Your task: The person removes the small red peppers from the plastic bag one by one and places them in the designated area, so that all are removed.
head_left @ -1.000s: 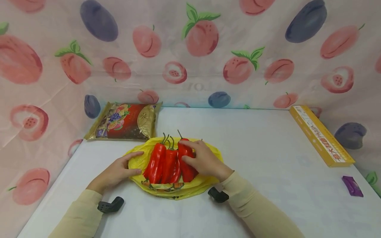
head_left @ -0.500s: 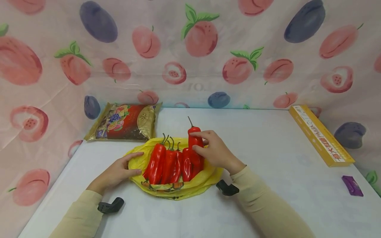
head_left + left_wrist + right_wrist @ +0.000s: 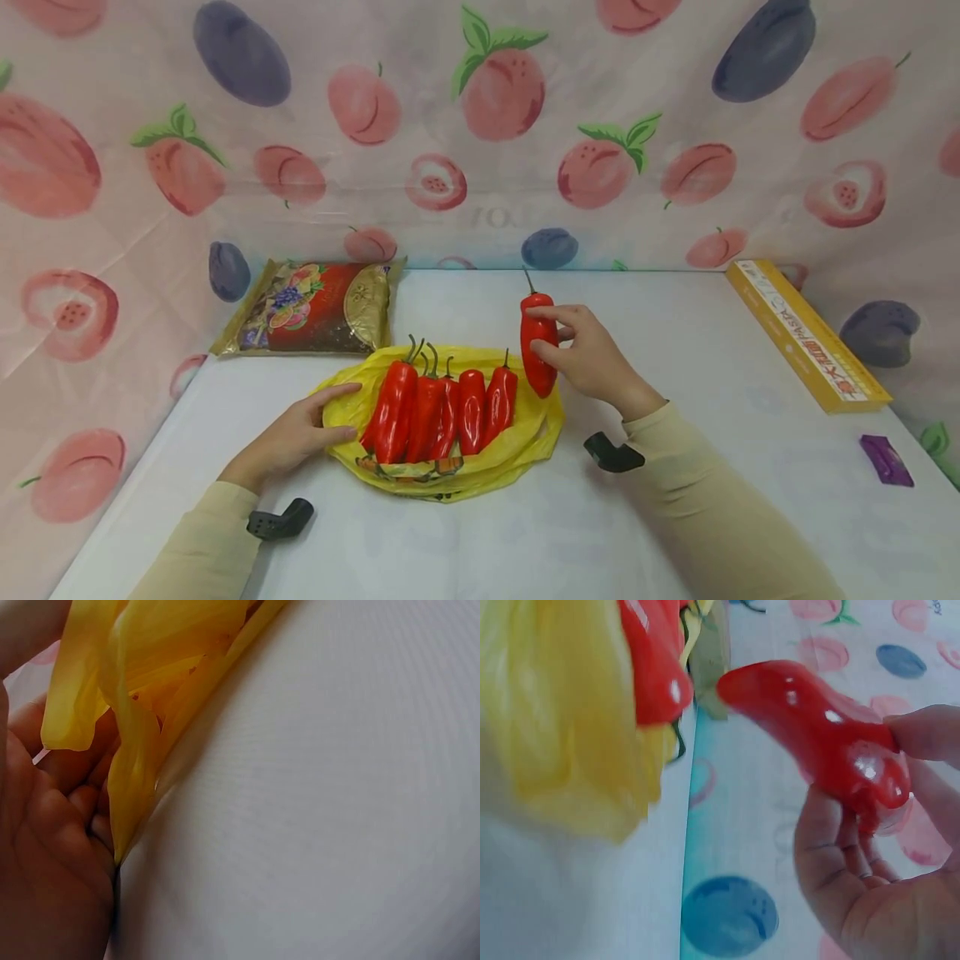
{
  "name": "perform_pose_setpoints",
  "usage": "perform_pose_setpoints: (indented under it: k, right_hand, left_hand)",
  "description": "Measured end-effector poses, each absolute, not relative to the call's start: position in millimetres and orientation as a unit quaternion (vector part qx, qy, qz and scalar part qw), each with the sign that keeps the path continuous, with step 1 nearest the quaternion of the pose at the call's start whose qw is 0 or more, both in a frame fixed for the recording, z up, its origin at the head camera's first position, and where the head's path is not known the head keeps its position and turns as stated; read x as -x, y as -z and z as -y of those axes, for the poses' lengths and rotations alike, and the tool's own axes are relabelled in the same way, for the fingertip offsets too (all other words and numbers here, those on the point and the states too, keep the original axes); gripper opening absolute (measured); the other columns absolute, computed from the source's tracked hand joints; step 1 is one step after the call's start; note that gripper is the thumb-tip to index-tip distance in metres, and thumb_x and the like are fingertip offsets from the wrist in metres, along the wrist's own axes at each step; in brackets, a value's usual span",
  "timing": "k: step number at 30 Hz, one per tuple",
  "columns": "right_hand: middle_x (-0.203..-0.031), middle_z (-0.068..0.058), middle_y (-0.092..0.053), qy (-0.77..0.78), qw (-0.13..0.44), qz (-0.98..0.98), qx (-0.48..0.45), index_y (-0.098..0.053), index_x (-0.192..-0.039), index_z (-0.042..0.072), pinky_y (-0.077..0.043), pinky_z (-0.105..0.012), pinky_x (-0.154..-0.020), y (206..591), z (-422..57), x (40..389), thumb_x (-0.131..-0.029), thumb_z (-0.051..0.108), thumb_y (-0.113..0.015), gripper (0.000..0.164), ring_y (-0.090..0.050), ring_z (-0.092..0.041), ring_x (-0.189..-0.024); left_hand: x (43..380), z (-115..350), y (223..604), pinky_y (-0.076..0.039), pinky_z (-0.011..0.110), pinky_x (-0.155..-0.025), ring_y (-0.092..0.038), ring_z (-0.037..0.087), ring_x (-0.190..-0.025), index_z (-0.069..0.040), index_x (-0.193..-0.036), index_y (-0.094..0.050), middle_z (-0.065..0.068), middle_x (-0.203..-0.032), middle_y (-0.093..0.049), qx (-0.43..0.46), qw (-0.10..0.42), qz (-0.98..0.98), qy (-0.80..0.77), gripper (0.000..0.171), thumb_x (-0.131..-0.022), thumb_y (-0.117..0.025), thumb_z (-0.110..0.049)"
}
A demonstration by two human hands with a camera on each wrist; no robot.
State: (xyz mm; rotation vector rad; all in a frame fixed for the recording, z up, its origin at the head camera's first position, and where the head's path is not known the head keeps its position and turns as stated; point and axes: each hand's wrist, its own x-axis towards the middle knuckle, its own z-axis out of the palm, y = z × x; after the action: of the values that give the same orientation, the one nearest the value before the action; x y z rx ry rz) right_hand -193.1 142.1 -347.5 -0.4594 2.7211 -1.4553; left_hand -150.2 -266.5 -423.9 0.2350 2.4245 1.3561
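My right hand (image 3: 596,358) pinches a red chili pepper (image 3: 538,346) between thumb and fingers, stem upward, just above the bag's right rim. In the right wrist view, that glossy pepper (image 3: 810,727) lies tilted in the fingertips. Below it on the table is a yellow plastic bag (image 3: 536,437) with its mouth spread wide. Several more red peppers (image 3: 426,417) lie side by side in it, stems mostly pointing away. At the bag's left edge, my left hand (image 3: 292,437) holds the rim, with yellow film (image 3: 135,772) between thumb and fingers in the left wrist view.
Behind the bag on the left lies a gold and red packet (image 3: 315,308) with fruit pictures. A long yellow box (image 3: 810,337) lies at the right edge, with a small purple sachet (image 3: 887,460) nearer me. Fruit-printed cloth walls (image 3: 495,217) enclose the white table.
My right hand has lifted one pepper out of the bag and carried it up and to the right. The left hand has stayed in place at the rim.
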Motion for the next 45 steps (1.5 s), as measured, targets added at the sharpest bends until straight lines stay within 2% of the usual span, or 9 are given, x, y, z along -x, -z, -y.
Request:
perform_pose_setpoints:
  k: [6,12,24,37,45]
  right_hand:
    - [-0.143,-0.019,-0.041,0.483,-0.023,-0.867,0.117,-0.052,-0.142,0.01,-0.058,-0.05,-0.082,347,-162,198,-0.094,0.023,-0.071,0.054,-0.048,-0.038,-0.119]
    - [-0.143,-0.019,-0.039,0.483,-0.043,-0.87,0.093,-0.05,-0.142,0.01,-0.057,-0.051,-0.082,349,-174,203,-0.093,0.019,-0.072,0.055,-0.048,-0.038,-0.119]
    - [-0.148,-0.023,-0.035,0.443,-0.018,-0.892,0.083,-0.045,-0.146,0.007,-0.056,-0.056,-0.084,348,-210,210,-0.095,0.014,-0.067,0.056,-0.043,-0.045,-0.126]
    - [-0.148,-0.026,-0.033,0.408,0.025,-0.912,0.024,-0.036,-0.153,0.008,-0.056,-0.056,-0.083,357,-265,216,-0.097,0.021,-0.066,0.065,-0.036,-0.049,-0.129]
    - [-0.148,-0.028,-0.033,0.404,0.049,-0.914,-0.009,-0.03,-0.157,0.009,-0.054,-0.058,-0.087,365,-295,221,-0.099,0.029,-0.062,0.069,-0.035,-0.051,-0.131]
  left_hand:
    - [151,266,424,-0.027,0.065,-0.111,-0.028,0.044,-0.141,-0.013,-0.151,-0.043,0.024,-0.156,-0.03,-0.085,0.175,-0.852,-0.486,0.07,-0.091,-0.074,-0.03]
    - [149,266,424,-0.027,0.065,-0.111,-0.027,0.044,-0.14,-0.011,-0.152,-0.041,0.025,-0.156,-0.029,-0.084,0.178,-0.848,-0.493,0.071,-0.091,-0.074,-0.027]
    - [145,267,425,-0.025,0.068,-0.11,-0.025,0.046,-0.141,-0.012,-0.152,-0.042,0.026,-0.157,-0.028,-0.072,0.178,-0.858,-0.477,0.072,-0.09,-0.074,-0.032]
    - [147,267,425,-0.024,0.069,-0.11,-0.026,0.046,-0.141,-0.013,-0.152,-0.042,0.026,-0.156,-0.03,-0.077,0.173,-0.858,-0.477,0.072,-0.089,-0.075,-0.03]
    - [149,268,425,-0.024,0.068,-0.11,-0.026,0.045,-0.141,-0.014,-0.151,-0.043,0.024,-0.156,-0.029,-0.073,0.176,-0.858,-0.478,0.071,-0.09,-0.074,-0.034]
